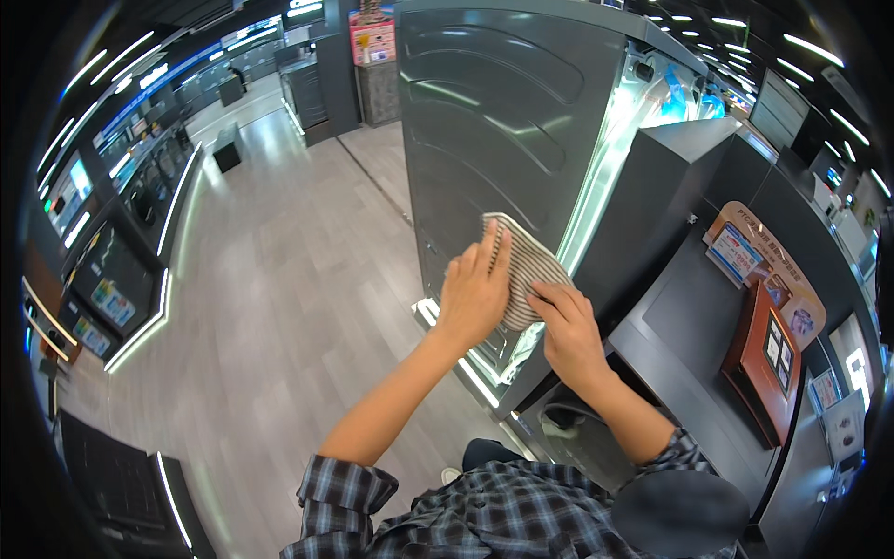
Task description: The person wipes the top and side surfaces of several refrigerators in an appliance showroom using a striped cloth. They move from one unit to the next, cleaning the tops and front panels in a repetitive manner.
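Observation:
A folded brown-and-white striped cloth (533, 265) is between my two hands, in front of the dark grey side panel of a tall appliance (494, 121). My left hand (472, 293) holds the cloth's left edge, fingers pointing up and pressed close to it. My right hand (568, 334) grips the lower right edge, its fingers bent over the cloth. The palms hide part of both grips. Whether the cloth touches the panel I cannot tell. Curved raised lines run across the panel, and a bright light strip (589, 210) follows its right edge.
Right of the appliance stands a dark cabinet (661, 186), then a grey counter (684, 317) with a brown box-like display (768, 363) and an arched sign (768, 252). Wood-look floor (270, 307) spreads to the left, bordered by lit plinths and dark front-loading machines (107, 279).

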A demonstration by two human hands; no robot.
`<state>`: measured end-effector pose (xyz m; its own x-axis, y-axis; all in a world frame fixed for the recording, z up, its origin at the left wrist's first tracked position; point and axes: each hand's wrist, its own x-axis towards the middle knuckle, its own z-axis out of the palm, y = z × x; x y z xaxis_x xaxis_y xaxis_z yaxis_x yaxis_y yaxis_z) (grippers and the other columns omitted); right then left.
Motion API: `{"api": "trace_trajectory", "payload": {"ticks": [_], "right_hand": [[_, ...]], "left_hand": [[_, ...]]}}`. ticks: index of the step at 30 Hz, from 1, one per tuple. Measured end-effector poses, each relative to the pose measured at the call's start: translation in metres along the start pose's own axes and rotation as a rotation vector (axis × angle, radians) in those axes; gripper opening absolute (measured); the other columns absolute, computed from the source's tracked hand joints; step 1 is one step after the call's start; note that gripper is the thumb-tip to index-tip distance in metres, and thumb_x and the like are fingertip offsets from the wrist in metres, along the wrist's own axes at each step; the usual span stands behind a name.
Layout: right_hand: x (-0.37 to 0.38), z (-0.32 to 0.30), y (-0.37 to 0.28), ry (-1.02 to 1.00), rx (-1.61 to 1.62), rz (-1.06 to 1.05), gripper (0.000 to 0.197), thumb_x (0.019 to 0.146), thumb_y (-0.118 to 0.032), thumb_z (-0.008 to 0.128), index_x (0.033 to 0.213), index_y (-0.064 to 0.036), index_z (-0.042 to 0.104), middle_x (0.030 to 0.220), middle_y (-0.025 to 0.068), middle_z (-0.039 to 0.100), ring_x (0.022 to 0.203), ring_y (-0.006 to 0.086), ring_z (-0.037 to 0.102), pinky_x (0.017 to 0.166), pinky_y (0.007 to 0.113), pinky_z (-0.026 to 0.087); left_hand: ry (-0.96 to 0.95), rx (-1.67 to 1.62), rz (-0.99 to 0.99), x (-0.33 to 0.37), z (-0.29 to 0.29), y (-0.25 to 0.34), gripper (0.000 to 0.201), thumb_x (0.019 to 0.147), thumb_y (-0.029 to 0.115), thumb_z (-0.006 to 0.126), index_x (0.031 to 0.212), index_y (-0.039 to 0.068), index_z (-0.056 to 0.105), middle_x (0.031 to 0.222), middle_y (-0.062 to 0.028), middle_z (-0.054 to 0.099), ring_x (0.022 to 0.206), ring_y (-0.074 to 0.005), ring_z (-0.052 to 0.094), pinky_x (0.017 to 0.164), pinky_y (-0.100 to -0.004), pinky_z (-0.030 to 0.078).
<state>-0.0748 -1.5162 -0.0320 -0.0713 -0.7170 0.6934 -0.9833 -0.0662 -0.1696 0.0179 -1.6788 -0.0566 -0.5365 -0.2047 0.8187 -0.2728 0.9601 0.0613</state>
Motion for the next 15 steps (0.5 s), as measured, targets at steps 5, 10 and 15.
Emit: {"api": "trace_trajectory", "payload": {"ticks": [5,10,15], "right_hand": [[0.039,0.072,0.0,0.197,0.125,0.143,0.039,0.071,0.015,0.056,0.105,-0.0005,0.066,0.121,0.0133,0.06,0.111,0.0328,0.054,0.095,0.039,0.044],[0.034,0.177,0.02,0.122,0.238,0.386,0.032,0.074,0.014,0.052,0.099,-0.0008,0.067,0.121,0.0151,0.06,0.11,0.0348,0.054,0.094,0.04,0.044],[0.066,0.283,0.031,-0.015,0.396,0.477,0.036,0.073,0.011,0.051,0.102,-0.0033,0.066,0.118,0.0185,0.062,0.111,0.0373,0.055,0.094,0.043,0.045]], "left_hand": [[0.081,-0.07,0.048,0.026,0.002,-0.064,0.061,0.08,0.004,0.053,0.139,-0.006,0.044,0.145,-0.0222,0.042,0.108,-0.0322,0.053,0.086,-0.0397,0.043],[-0.157,-0.407,-0.045,0.003,0.046,-0.117,0.067,0.074,-0.003,0.053,0.14,-0.005,0.043,0.135,-0.0212,0.05,0.103,-0.0355,0.053,0.092,-0.0427,0.043],[-0.339,-0.608,-0.318,-0.019,0.077,-0.212,0.07,0.073,-0.006,0.054,0.142,0.0,0.043,0.128,-0.0181,0.054,0.108,-0.0352,0.054,0.092,-0.0415,0.046]]}}
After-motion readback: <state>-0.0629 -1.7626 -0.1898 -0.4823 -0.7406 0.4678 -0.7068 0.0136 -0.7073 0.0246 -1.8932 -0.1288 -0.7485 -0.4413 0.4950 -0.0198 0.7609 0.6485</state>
